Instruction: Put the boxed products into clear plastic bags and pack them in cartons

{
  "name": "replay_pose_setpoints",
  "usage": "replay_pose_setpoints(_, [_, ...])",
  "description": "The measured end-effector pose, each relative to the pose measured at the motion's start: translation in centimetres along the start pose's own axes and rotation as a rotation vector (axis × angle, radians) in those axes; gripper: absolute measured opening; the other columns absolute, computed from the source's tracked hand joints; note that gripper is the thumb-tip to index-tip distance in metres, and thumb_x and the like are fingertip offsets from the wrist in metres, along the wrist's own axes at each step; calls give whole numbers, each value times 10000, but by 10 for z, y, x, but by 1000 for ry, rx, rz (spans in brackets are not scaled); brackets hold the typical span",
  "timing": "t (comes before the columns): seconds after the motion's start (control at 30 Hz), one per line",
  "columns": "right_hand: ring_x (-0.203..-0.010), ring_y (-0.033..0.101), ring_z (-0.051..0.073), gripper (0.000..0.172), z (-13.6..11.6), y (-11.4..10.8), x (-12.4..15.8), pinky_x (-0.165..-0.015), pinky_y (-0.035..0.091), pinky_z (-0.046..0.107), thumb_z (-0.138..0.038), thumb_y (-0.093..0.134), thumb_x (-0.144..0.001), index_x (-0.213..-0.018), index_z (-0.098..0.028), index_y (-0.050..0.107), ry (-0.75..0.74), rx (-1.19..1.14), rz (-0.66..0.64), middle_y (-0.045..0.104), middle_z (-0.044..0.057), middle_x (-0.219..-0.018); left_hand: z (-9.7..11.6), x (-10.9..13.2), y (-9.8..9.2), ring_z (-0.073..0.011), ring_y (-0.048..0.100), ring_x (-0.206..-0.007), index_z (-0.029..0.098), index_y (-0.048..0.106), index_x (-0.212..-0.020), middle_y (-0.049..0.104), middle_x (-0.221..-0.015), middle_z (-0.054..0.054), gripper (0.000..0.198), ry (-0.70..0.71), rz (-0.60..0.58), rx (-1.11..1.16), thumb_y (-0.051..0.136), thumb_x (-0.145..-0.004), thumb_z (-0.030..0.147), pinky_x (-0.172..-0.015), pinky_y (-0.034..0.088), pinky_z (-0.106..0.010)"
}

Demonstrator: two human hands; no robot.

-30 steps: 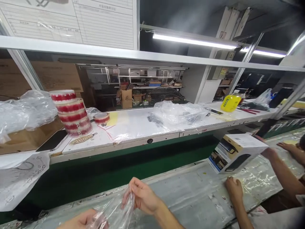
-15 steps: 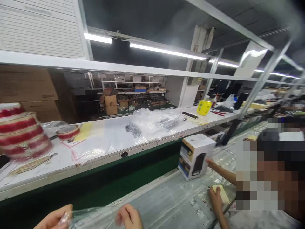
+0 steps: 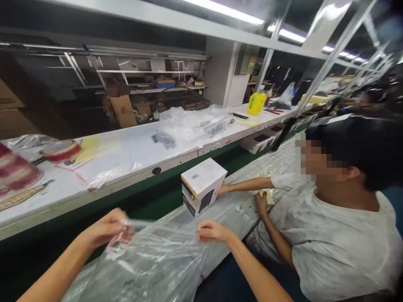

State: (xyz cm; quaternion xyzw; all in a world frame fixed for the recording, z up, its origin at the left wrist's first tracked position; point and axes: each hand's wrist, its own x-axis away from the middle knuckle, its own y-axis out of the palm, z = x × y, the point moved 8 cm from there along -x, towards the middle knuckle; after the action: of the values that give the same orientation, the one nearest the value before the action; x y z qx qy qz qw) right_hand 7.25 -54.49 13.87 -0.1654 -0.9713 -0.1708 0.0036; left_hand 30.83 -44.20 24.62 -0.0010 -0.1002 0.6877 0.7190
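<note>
One clear plastic bag (image 3: 151,264) fills the lower centre of the frame, held up above the near worktop (image 3: 239,209). Its held edge runs almost level across the picture, and the loose body spreads down toward the lower left, so the long axis slopes that way. Whether the edge is parted cannot be told.

The left hand (image 3: 105,228) comes in from the lower left on a bare forearm and is pinched closed on one corner of the edge, with film bunched at the fingertips. The right hand (image 3: 214,230) rises from the bottom centre, knuckles up, thumb and fingers nipped on the other corner. The two are well apart, and the film is taut between them.

Just above the right hand stands one white box (image 3: 203,188), upright on the worktop, with one corner facing the camera.

A co-worker in a pale shirt sits at the right of the frame and has two hands in view. One hand (image 3: 223,189) touches the box's side; the other (image 3: 261,202) rests on a small yellow pad (image 3: 268,196).

On the far worktop (image 3: 132,155) there are:
- one loose tape roll (image 3: 61,150) at mid left,
- a blurred stack of rolls (image 3: 12,172) at the left edge, too smeared to count,
- one heap of plastic film (image 3: 192,121) in the upper centre,
- one yellow bottle (image 3: 255,102) in the upper right.
</note>
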Motion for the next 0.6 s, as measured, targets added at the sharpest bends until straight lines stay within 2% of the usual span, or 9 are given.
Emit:
replay_pose_setpoints(0.03, [-515, 388, 63, 537, -3, -4, 8, -492, 290, 187, -655, 797, -643, -671, -158, 597, -25, -46, 28, 487, -42, -551, 12, -8, 7, -89, 470, -383, 138, 540, -471, 367, -311, 52, 442, 34, -37, 112, 534, -761, 471, -537, 403, -228])
replay_pose_setpoints(0.1, [-535, 421, 67, 574, -13, -16, 26, -497, 326, 182, -678, 816, -545, -705, -188, 564, -126, -197, 147, 516, -42, -622, 27, -24, 23, -82, 389, -343, 145, 643, -634, 427, -361, 55, 371, -7, -118, 205, 651, -732, 502, -461, 366, -217])
replay_pose_setpoints(0.17, [-509, 446, 53, 553, -19, -32, 46, -467, 307, 168, -641, 808, -543, -781, -208, 558, -182, -318, 258, 550, -36, -703, 31, -36, 44, -92, 413, -387, 141, 703, -838, 543, -477, 30, 397, -101, -262, 69, 676, -772, 531, -438, 321, -217])
replay_pose_setpoints(0.23, [-476, 474, 54, 455, -13, -40, 60, -440, 273, 161, -526, 790, -641, -903, -217, 582, -70, -262, 252, 602, -11, -763, 24, -43, 61, -128, 526, -484, 147, 690, -907, 620, -570, -4, 405, -199, -405, -198, 604, -857, 540, -465, 322, -226])
replay_pose_setpoints(0.3, [-481, 485, 76, 354, -2, -49, 72, -453, 316, 182, -451, 750, -744, -945, -194, 612, 107, -65, 177, 598, -6, -706, 8, -50, 69, -167, 591, -538, 174, 630, -836, 650, -584, -21, 398, -309, -469, -432, 523, -905, 551, -477, 340, -238])
replay_pose_setpoints(0.33, [-499, 476, 86, 338, 0, -59, 77, -479, 350, 200, -462, 734, -776, -932, -179, 633, 138, 4, 170, 571, -13, -659, -1, -54, 72, -179, 594, -533, 193, 579, -782, 648, -565, -22, 398, -358, -485, -502, 501, -910, 562, -481, 355, -247])
replay_pose_setpoints(0.4, [-527, 439, 97, 415, -4, -86, 81, -528, 379, 229, -552, 735, -765, -874, -156, 669, 83, 61, 188, 499, -27, -592, -14, -64, 82, -198, 599, -551, 216, 499, -722, 650, -553, -25, 415, -402, -523, -537, 482, -911, 585, -508, 385, -265])
replay_pose_setpoints(0.47, [-530, 420, 102, 481, -14, -125, 80, -518, 351, 238, -608, 777, -695, -787, -147, 675, -22, 124, 276, 476, -22, -573, -20, -80, 100, -204, 629, -640, 210, 503, -709, 667, -599, -31, 429, -343, -558, -452, 506, -913, 587, -594, 417, -274])
replay_pose_setpoints(0.6, [-487, 345, 83, 538, -58, -219, 57, -465, 243, 226, -687, 746, -677, -678, -173, 588, -214, 278, 599, 422, -41, -538, -16, -121, 138, -191, 656, -735, 188, 608, -845, 660, -754, -17, 355, -194, -471, -16, 666, -858, 538, -730, 471, -294])
